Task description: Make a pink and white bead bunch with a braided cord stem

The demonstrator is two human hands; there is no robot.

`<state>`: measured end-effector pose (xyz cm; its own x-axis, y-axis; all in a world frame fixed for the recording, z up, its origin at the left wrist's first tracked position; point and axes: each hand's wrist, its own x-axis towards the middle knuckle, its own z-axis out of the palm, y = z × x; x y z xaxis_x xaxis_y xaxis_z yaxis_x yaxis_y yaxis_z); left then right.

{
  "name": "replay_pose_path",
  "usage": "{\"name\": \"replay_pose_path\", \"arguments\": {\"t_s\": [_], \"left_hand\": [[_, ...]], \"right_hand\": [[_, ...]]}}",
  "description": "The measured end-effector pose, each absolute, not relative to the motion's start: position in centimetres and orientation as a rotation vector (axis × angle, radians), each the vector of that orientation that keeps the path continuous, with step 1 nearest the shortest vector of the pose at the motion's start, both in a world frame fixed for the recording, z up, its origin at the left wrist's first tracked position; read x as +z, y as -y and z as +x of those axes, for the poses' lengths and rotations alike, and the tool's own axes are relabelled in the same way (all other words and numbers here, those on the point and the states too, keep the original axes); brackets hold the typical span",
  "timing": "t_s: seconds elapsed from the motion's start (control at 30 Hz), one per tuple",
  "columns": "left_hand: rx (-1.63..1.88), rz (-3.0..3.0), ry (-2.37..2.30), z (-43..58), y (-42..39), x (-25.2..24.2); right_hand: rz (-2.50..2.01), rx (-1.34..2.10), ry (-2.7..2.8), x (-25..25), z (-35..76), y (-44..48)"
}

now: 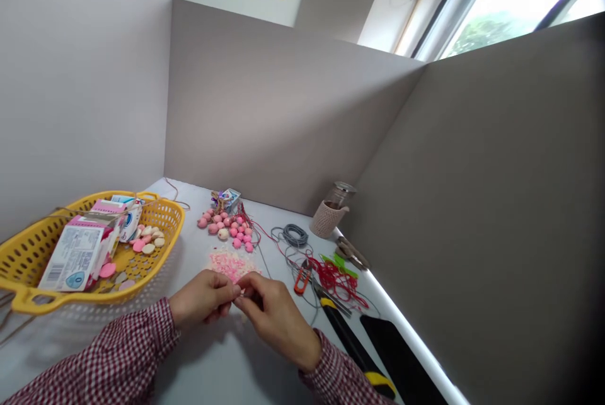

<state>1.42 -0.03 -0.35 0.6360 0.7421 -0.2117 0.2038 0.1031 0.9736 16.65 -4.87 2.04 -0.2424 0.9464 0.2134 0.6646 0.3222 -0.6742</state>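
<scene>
Over the white tabletop [198,361], your left hand [201,298] and right hand [276,320] meet, both pinched nearly shut on a tiny pale piece [242,291], just below the pink flakes [232,264]. Keep those fingertips [249,283] close and steady; the piece is too small to make out. On the boxes [75,257] in the yellow basket [177,216], you'll find a barcode [55,278] and a blue oval mark [127,221] — no readable words.

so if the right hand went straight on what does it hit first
Most likely the left hand, fingertips nearly meeting the right hand at a small pinched item; depth is unclear.
</scene>
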Motion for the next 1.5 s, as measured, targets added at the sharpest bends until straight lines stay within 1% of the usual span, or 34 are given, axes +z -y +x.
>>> {"name": "replay_pose_path", "arguments": {"t_s": [0.3, 0.43, 0.57, 0.67, 0.77, 0.87, 1.1, 1.5], "left_hand": [[0.46, 1.363, -0.907, 1.5, -0.5, -1.8], [0.479, 1.259, -0.944, 1.4, -0.2, -1.7], [0.499, 1.149, -0.882, 1.3, -0.2, -1.5], [0.61, 0.945, -0.842, 1.3, -0.3, -1.5], [0.764, 0.602, -0.747, 1.3, -0.3, -1.2], [0.77, 0.427, -0.607, 1.3, -0.2, -0.9], [0.697, 0.606, -0.515, 1.1, 0.1, -1.4], [0.686, 0.547, -0.525, 1.3, 0.6, -1.1]], "right_hand": [[-1.325, 0.478, 1.977, -0.5, 17.3, 4.2], [-1.266, 0.508, 1.995, -0.7, 17.4, 4.1], [-1.286, 0.567, 1.86, -0.7, 17.2, 4.1], [-1.343, 0.608, 1.705, -0.6, 17.2, 4.2], [-1.369, 0.646, 1.614, -0.4, 17.1, 4.5], [-1.371, 0.606, 1.61, -0.4, 17.0, 4.7], [-1.334, 0.428, 1.616, -0.7, 16.8, 5.1], [-1.237, 0.322, 1.727, -1.1, 16.4, 5.6]]}}
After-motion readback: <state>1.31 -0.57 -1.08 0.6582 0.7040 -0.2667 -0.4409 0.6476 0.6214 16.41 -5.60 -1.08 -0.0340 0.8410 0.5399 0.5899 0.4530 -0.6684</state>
